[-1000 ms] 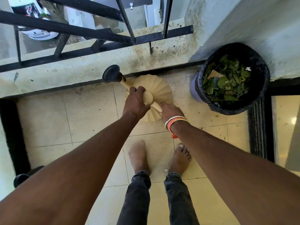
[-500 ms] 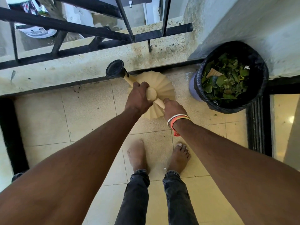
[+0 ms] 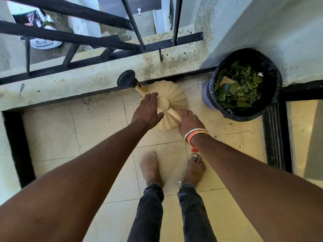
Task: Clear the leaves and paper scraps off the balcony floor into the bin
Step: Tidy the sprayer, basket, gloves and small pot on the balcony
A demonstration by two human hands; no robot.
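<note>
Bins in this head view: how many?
1. The black-lined bin, holding leaves, stands in the corner against the wall, right of the watering can. Others could lie outside the frame.

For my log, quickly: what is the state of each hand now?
Left hand: open, fingers resting on the watering can.
Right hand: closed round the can's handle.

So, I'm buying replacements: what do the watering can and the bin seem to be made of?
Watering can: likely moulded plastic, matte cream, with crisp pleated ribs and a black spout head. Bin: probably smooth lavender plastic, judging by its bare wall; the liner is thin black plastic film, crinkled and slightly shiny.
</note>
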